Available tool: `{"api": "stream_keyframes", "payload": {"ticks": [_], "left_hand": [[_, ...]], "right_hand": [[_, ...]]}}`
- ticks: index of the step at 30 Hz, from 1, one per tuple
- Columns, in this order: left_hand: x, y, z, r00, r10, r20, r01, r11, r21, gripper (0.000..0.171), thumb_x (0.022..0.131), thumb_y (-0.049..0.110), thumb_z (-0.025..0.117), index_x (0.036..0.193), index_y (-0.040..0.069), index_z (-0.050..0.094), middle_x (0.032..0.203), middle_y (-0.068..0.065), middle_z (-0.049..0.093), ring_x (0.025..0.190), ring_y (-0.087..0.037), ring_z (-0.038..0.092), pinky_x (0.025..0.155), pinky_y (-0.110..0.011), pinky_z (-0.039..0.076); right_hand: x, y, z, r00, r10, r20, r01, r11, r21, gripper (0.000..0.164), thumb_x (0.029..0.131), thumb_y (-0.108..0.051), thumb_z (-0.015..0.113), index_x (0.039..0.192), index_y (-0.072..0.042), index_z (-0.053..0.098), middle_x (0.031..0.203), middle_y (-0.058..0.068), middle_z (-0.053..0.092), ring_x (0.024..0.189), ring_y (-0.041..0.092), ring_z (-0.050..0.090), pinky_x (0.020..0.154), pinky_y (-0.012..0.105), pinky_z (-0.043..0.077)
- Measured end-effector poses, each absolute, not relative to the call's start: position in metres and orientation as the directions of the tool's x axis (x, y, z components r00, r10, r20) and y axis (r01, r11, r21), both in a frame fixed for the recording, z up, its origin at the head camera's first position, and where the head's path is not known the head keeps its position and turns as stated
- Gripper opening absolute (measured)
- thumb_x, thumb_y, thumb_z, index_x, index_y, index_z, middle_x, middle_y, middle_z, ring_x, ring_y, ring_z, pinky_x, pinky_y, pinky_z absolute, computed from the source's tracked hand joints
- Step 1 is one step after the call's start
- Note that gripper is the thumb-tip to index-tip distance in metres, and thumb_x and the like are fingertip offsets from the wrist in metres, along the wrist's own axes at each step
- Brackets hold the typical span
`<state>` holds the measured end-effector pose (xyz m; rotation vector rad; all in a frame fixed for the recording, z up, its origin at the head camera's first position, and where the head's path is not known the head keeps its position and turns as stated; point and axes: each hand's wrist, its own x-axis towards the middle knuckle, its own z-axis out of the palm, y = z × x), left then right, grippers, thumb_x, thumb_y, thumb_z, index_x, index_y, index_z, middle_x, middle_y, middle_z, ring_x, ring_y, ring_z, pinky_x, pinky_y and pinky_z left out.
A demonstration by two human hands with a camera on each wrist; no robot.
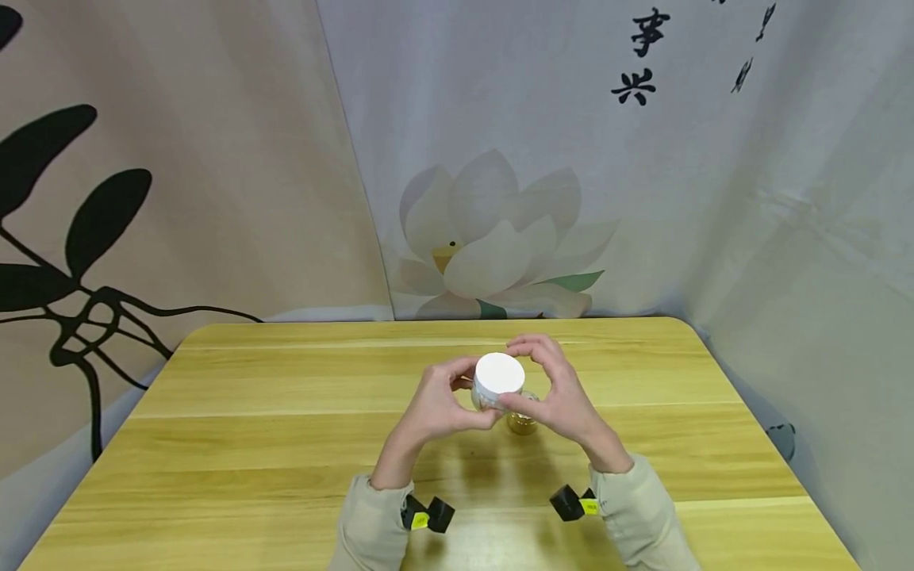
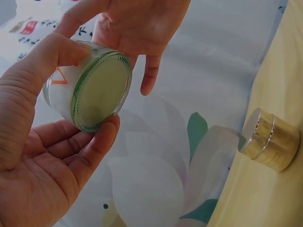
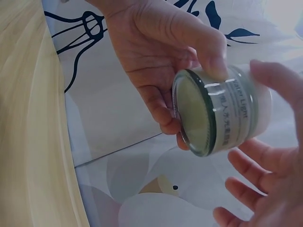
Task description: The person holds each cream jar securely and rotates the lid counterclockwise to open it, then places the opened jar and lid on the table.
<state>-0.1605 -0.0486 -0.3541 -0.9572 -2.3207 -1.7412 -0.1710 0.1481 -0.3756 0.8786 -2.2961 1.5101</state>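
Note:
A clear glass cream jar [image 1: 487, 399] with a white lid [image 1: 500, 372] is held above the table by my left hand [image 1: 441, 403]. In the left wrist view, the thumb lies along one side of the jar [image 2: 85, 101] and the fingertips along the other, its round pale green base facing that camera. The printed label [image 3: 232, 113] shows in the right wrist view. My right hand [image 1: 559, 400] is spread at the lid's side, thumb tip right at the rim and the other fingers apart from the jar.
A small gold jar [image 2: 271, 141] stands on the wooden table [image 1: 250, 444], partly hidden behind the hands in the head view. A printed cloth curtain [image 1: 257, 159] with a lotus picture hangs along the table's back edge.

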Motion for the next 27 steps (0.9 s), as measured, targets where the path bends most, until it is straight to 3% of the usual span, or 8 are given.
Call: {"api": "stream_keyframes", "payload": {"ticks": [10,15,19,27], "left_hand": [[-0.1611,-0.0490,-0.3558,-0.795,0.431,0.428,0.526,0.138,0.839,0.043,0.064,-0.006,0.074,0.105,-0.011,0.062,0.092,-0.019,0.066,0.084,-0.020,0.061,0.075,-0.039,0.054],[-0.1610,-0.0489,-0.3540,-0.798,0.429,0.423,0.526,0.154,0.837,0.043,0.064,-0.005,0.074,0.105,-0.011,0.062,0.093,-0.019,0.066,0.085,-0.023,0.062,0.076,-0.038,0.054],[-0.1608,-0.0485,-0.3528,-0.798,0.428,0.424,0.527,0.157,0.835,0.042,0.064,-0.006,0.073,0.105,-0.012,0.062,0.094,-0.021,0.066,0.085,-0.027,0.062,0.076,-0.040,0.054],[-0.1615,-0.0491,-0.3547,-0.794,0.431,0.428,0.531,0.149,0.834,0.043,0.064,-0.006,0.074,0.105,-0.011,0.062,0.094,-0.020,0.066,0.084,-0.021,0.061,0.075,-0.034,0.054]], "right_hand": [[-0.1721,0.1507,-0.3781,-0.726,-0.430,0.537,-0.664,0.235,-0.710,0.047,0.085,-0.014,0.064,0.129,-0.002,0.053,0.128,0.010,0.048,0.120,0.026,0.037,0.093,0.058,0.032],[-0.1709,0.1479,-0.3770,-0.782,-0.363,0.507,-0.608,0.269,-0.747,0.050,0.078,-0.024,0.074,0.120,-0.006,0.053,0.123,0.009,0.049,0.118,0.025,0.039,0.096,0.058,0.029],[-0.1707,0.1462,-0.3755,-0.810,-0.332,0.483,-0.575,0.286,-0.767,0.044,0.072,-0.018,0.079,0.109,-0.008,0.057,0.120,0.008,0.051,0.116,0.024,0.041,0.096,0.056,0.030],[-0.1718,0.1504,-0.3769,-0.755,-0.412,0.510,-0.630,0.242,-0.738,0.042,0.081,-0.013,0.070,0.120,-0.006,0.059,0.124,0.009,0.050,0.118,0.026,0.039,0.092,0.060,0.033]]}}
